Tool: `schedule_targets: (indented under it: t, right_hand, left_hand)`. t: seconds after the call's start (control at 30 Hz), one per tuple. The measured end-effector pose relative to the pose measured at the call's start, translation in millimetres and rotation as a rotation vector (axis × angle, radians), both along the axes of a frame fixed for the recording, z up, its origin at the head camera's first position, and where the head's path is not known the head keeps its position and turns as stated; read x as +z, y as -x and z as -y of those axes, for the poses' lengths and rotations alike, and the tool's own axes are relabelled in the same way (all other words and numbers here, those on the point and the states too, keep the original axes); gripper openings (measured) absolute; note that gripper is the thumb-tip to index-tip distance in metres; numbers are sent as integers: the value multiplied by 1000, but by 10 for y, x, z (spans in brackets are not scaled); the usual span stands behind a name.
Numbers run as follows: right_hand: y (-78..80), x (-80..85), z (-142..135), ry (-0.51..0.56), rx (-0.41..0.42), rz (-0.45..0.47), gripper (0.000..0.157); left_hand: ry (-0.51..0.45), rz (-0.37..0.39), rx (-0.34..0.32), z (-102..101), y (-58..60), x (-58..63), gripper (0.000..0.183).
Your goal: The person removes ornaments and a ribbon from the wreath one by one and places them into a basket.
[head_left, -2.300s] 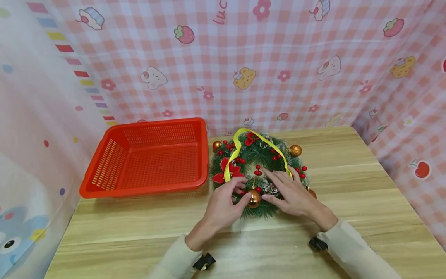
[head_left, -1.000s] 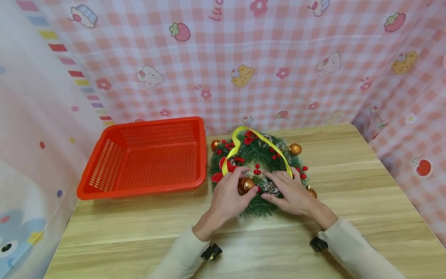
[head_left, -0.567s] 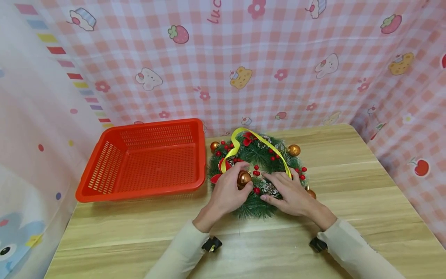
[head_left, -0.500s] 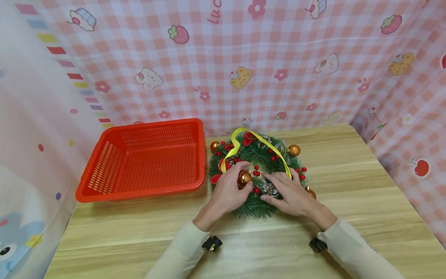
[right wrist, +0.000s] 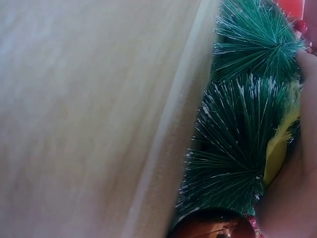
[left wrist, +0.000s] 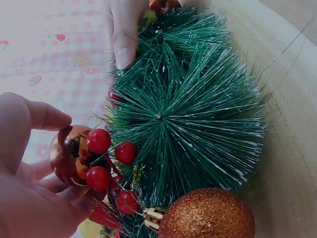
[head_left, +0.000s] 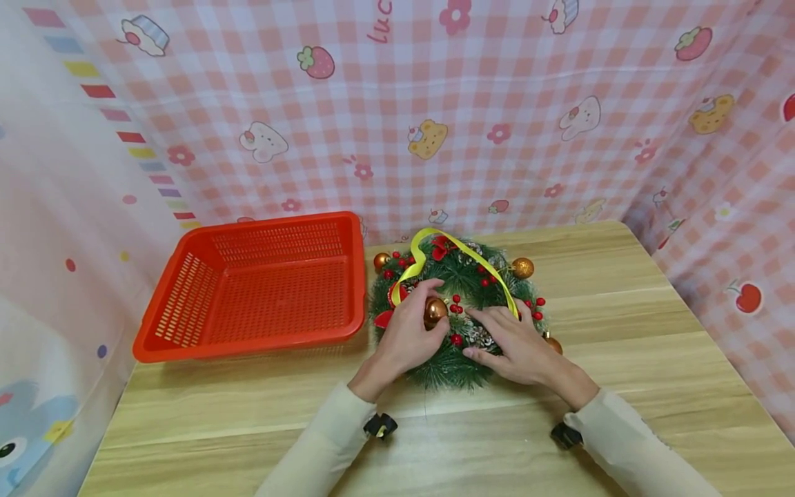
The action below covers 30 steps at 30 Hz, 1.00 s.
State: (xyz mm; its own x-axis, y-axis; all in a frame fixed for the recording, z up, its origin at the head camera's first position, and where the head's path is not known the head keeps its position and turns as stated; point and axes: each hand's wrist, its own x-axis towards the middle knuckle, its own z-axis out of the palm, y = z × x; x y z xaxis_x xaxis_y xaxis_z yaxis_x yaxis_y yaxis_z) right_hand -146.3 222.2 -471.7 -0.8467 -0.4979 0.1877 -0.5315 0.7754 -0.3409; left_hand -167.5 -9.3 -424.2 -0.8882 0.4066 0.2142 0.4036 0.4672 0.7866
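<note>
A green wreath [head_left: 453, 371] with frosted tips lies on the table, dressed with red berries [head_left: 456, 304], pine cones [head_left: 479, 337] and red flowers. My left hand [head_left: 404, 339] holds a shiny copper bauble [head_left: 435, 313] between thumb and fingers, over the wreath's front left part; the left wrist view shows the bauble [left wrist: 69, 154] with red berries [left wrist: 98, 141] right beside it. On the wreath's front right rests my right hand [head_left: 522, 351], fingers extended and apart. A yellow ribbon [head_left: 478, 257] loops across the wreath, its right end partly under that hand.
To the left stands a red perforated plastic basket [head_left: 282, 338]. Gold and copper baubles sit on the wreath's outer edge, including a glittery one [head_left: 523, 268]. A patterned pink-checked cloth [head_left: 373, 103] hangs behind the wooden table [head_left: 621, 331].
From the wreath's front edge, my left hand has taken hold of the copper bauble and carried it up and slightly left, toward the inner opening. My right hand has stayed nearly still.
</note>
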Motion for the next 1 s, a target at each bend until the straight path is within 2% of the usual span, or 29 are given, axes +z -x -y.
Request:
schedule_targets:
  t: [0.5, 1.0]
  right_hand:
    - [11, -3, 5, -2, 5, -1, 71]
    - [1, -11, -9, 0, 1, 1, 71]
  left_hand:
    - [22, 34, -23, -67, 108, -5, 49]
    - [-59, 111, -10, -66, 127, 10, 43]
